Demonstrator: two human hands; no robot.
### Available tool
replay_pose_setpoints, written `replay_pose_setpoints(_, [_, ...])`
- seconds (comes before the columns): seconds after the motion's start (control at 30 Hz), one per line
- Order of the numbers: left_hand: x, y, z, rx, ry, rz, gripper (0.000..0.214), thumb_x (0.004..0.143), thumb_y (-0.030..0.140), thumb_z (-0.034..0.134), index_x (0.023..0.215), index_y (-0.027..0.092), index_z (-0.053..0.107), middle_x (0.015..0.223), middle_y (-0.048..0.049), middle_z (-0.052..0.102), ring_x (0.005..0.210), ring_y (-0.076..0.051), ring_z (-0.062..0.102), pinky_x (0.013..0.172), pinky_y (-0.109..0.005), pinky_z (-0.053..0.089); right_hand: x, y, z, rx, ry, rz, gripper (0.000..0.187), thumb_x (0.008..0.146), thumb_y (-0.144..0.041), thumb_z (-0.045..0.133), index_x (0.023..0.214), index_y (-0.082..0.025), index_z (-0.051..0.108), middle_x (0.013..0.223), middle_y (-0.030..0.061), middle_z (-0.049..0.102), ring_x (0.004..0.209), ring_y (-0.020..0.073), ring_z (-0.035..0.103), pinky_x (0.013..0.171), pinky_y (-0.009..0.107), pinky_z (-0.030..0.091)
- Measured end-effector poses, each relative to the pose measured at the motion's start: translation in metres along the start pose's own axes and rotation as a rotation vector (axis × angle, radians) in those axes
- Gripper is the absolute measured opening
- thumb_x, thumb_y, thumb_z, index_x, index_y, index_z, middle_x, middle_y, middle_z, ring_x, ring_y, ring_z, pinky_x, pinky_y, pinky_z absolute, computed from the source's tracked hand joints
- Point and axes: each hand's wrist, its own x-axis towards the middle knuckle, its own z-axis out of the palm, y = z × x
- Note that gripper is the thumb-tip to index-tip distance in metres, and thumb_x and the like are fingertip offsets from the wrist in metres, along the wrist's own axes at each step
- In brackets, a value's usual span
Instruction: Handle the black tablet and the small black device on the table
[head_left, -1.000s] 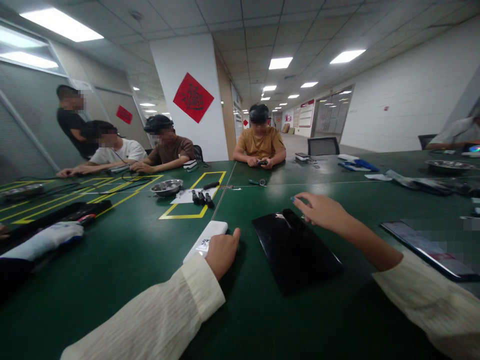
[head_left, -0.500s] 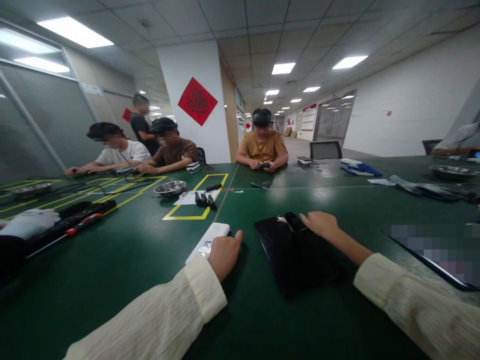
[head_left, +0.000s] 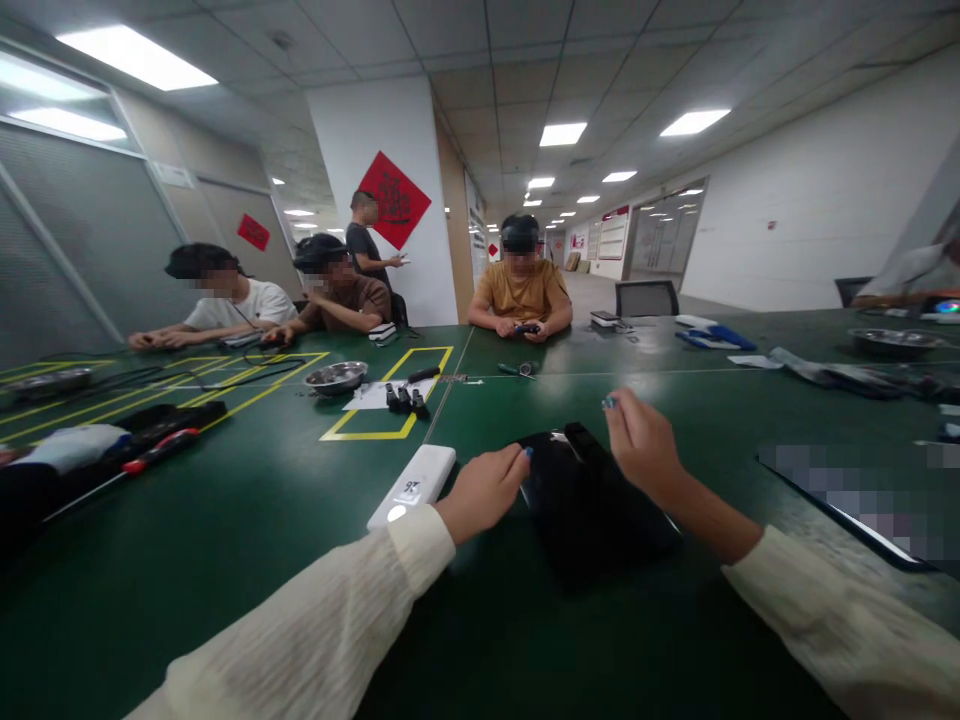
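A flat black device (head_left: 600,520) lies on the green table (head_left: 285,520) in front of me, with a small black bar (head_left: 583,440) resting on its far end. My left hand (head_left: 484,490) reaches from the left, fingers stretched out together, their tips touching the device's left edge. My right hand (head_left: 641,440) hovers over the device's far right corner beside the bar, fingers loosely apart and raised, with nothing in them. A white power bank (head_left: 412,485) lies just left of my left hand.
A red-handled screwdriver (head_left: 161,450) and a white cloth (head_left: 71,447) lie at the left. A metal bowl (head_left: 334,377) and small black parts (head_left: 405,397) sit by a yellow taped rectangle (head_left: 375,432). Another flat device (head_left: 847,490) lies at the right. Several people sit across the table.
My left hand left the power bank and moved right to the black device's edge. My right hand lifted off the bar on the device. A standing person walked right behind those seated.
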Motion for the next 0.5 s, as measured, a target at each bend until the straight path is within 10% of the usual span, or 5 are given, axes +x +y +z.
replay_pose_setpoints(0.17, [-0.015, -0.002, 0.020, -0.649, -0.076, 0.146, 0.050, 0.092, 0.049, 0.009, 0.081, 0.018, 0.046, 0.045, 0.0059, 0.041, 0.041, -0.010, 0.038, 0.048, -0.022, 0.033, -0.039, -0.053, -0.002, 0.091, 0.224, -0.641, 0.019, 0.086, -0.017, 0.035, 0.075, -0.017, 0.051, 0.067, 0.0031, 0.055, 0.068, 0.0158, 0.046, 0.077, 0.033, 0.029])
replay_pose_setpoints(0.5, [-0.024, -0.009, 0.041, -0.817, 0.049, 0.048, 0.039, 0.091, 0.049, 0.026, 0.072, 0.019, 0.040, 0.049, 0.0070, 0.039, 0.044, -0.008, 0.036, 0.048, -0.023, 0.030, -0.056, -0.074, 0.018, -0.073, 0.146, -0.568, 0.016, 0.085, -0.015, 0.040, 0.086, -0.018, 0.056, 0.076, 0.0028, 0.057, 0.084, 0.0177, 0.046, 0.080, 0.034, 0.023])
